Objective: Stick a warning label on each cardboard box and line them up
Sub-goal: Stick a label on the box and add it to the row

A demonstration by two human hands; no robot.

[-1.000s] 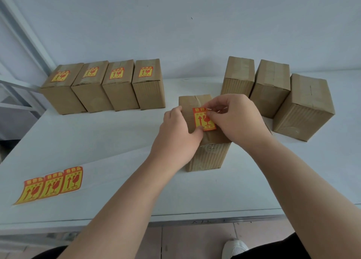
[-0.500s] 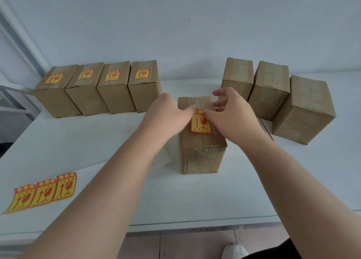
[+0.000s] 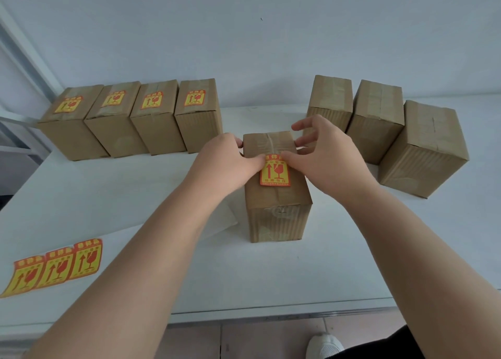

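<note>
Head view: the tall brown cardboard box (image 3: 276, 217) stands between both hands; left hand (image 3: 225, 163) grips its top, right hand (image 3: 325, 155), fingers spread, thumb-presses the yellow-and-red warning label (image 3: 275, 174) on top.

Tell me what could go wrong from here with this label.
The left hand and right hand press only the top edge of the label, so its lower part may lift or bubble. The label lies over the tape seam of the middle box, risking wrinkles. Sliding this tall box toward the labelled row could tip it.
</note>
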